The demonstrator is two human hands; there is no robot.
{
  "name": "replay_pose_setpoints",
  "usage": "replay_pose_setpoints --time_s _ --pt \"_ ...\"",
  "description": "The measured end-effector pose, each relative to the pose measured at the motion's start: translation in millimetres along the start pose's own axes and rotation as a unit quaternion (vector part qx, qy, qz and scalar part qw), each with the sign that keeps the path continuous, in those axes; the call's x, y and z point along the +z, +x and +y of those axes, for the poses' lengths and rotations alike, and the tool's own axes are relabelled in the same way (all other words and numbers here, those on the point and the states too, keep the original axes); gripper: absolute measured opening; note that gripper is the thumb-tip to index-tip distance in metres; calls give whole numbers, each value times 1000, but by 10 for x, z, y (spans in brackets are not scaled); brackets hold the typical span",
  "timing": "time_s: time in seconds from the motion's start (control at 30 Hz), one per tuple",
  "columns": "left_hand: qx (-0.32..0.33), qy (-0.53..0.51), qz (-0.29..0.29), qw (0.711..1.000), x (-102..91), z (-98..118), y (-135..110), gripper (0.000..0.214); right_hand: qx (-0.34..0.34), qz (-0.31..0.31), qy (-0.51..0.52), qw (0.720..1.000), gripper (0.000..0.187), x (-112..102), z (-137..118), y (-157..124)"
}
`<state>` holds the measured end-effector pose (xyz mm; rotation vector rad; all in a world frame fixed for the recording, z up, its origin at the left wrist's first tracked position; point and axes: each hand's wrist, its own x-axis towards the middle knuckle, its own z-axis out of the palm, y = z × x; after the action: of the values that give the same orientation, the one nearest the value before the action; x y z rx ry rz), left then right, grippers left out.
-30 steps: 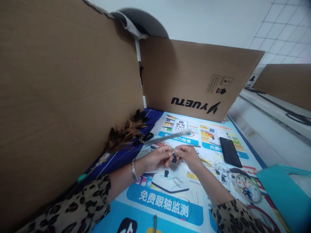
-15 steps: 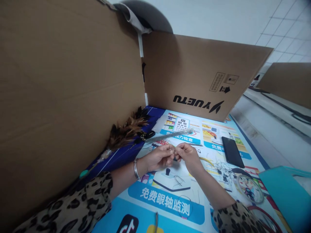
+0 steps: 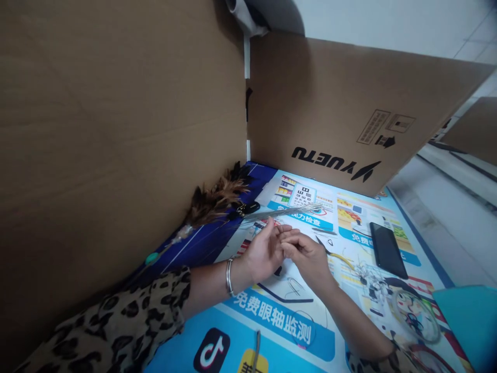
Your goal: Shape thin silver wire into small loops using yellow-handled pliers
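Note:
My left hand (image 3: 266,252), with a silver bracelet (image 3: 229,277) at the wrist, is open with its palm turned up and its fingers stretched out. Over those fingers, my right hand (image 3: 308,256) is closed in a pinch, its fingertips at the left palm. Whatever it pinches is too small or hidden to make out. Behind both hands lies a bundle of thin silvery wires (image 3: 289,211). Just right of my right hand are yellow-handled pliers (image 3: 339,257), partly covered by it. Bent wire pieces (image 3: 295,286) lie below the hands.
Cardboard panels (image 3: 330,103) wall off the left and back. Brown feathers (image 3: 217,194) lie along the left panel. To the right are a black phone (image 3: 388,249), a tangle of wire scraps (image 3: 367,277), a clear round coil (image 3: 417,313) and a teal item (image 3: 468,316).
My left hand has gone from a pinch to an open, upturned palm. My right hand stays pinched and now reaches over the left fingers. The camera view has turned a little left.

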<state>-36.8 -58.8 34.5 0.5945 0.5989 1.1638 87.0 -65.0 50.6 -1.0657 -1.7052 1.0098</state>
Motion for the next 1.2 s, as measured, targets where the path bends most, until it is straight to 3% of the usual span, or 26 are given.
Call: replay_pose_setpoints --time_s 0.2,0.43,0.63,0.87,1.0,1.1,1.2 --pt "-7 18 14 1000 -26 -21 21 59 0 1 -41 999 7 -11 15 16" --pt "-3 53 -22 998 -103 -166 -6 27 33 26 -62 997 12 -168 86 89" --pt "23 198 -44 979 -86 -105 -52 26 57 28 -48 997 14 -265 118 148" --pt "15 222 -57 973 -117 -87 -39 23 64 -3 -25 998 19 -294 112 159" --pt "-14 230 -59 971 -127 -97 -47 25 84 26 13 996 26 -323 137 167" --pt "-38 294 -89 951 -126 7 -15 27 80 64 56 993 30 -381 145 178" --pt "-28 367 -115 923 -167 307 25 25 78 100 89 988 34 -488 144 207"
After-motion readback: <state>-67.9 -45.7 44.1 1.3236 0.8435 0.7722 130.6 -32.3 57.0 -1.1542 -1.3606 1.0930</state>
